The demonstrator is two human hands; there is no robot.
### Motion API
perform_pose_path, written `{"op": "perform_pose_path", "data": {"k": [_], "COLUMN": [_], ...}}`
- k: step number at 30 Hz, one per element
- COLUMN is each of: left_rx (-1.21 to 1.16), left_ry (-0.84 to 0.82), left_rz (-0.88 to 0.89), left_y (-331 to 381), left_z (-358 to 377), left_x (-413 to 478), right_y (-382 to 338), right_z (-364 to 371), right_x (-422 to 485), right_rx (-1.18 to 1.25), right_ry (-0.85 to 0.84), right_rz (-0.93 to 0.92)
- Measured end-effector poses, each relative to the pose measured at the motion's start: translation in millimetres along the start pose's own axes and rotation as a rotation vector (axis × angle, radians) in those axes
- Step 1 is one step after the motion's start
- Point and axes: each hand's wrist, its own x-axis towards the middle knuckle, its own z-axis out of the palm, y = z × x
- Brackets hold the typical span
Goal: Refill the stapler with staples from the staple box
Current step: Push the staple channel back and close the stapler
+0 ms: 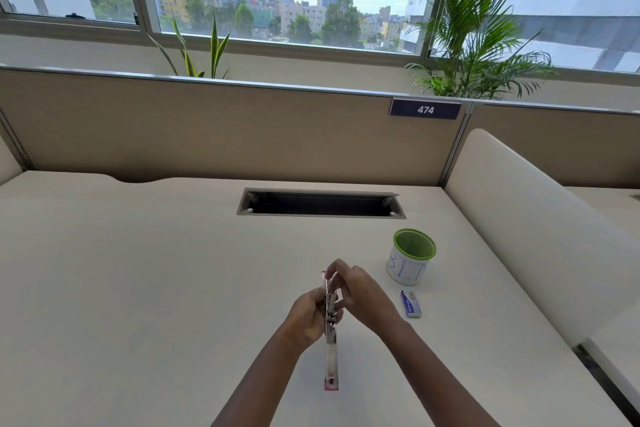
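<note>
**deskjockey:** So what's going on, is the refill happening yet?

**rig_op:** I'm watching through the head cam. The pink-and-chrome metal stapler [331, 350] is swung fully open, and the person is holding it above the middle of the pale cream desk [138, 288], right in front of them. The left hand [308, 317] is wrapping its fingers round the hinge area. The right hand [360, 291] is pinching its fingertips [334, 269] together at the far end of the stapler. I can't tell if a staple strip is between them, it's too small.

**deskjockey:** And the box?

**rig_op:** The small blue-and-white cardboard staple box [411, 304] is lying on the desk just right of the hands, near the green mesh pen cup [412, 256]. I'm guessing this is the loading step. If I were doing it, I'd be holding the channel level with the left hand, setting the strip in legs down and sliding it flat without forcing.
</note>
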Motion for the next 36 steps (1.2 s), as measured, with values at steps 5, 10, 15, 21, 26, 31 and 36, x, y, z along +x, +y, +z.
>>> {"op": "perform_pose_path", "data": {"k": [5, 10, 15, 21, 26, 31, 36], "left_rx": [-0.040, -0.057, -0.078, -0.062, -0.048, -0.034, -0.037], "left_ry": [0.005, 0.010, 0.020, -0.002, -0.014, -0.003, -0.001], "left_rz": [-0.034, -0.061, -0.063, -0.148, -0.176, -0.162, -0.160], "left_y": [-0.6, 1.4, 2.2, 1.4, 0.3, 2.2, -0.8], "left_z": [1.0, -4.0, -3.6, -2.2, -5.7, -1.3, -0.8], "left_x": [1.8, 3.5, 3.7, 0.3, -2.1, -2.5, -1.8], "right_y": [3.9, 8.6, 14.3, 26.6, 35.9, 32.9, 33.8], "right_z": [-0.1, 1.7, 5.5, 4.8, 2.3, 6.7, 7.1], "right_x": [-0.1, -0.3, -1.3, 2.3, -0.1, -2.4, -2.3], "right_rx": [-0.022, -0.075, -0.135, -0.146, -0.234, -0.101, -0.102], "right_ry": [-0.059, -0.036, -0.051, -0.102, -0.053, -0.081, -0.096], "right_rz": [-0.017, -0.006, -0.076, -0.090, -0.084, -0.062, -0.027]}}
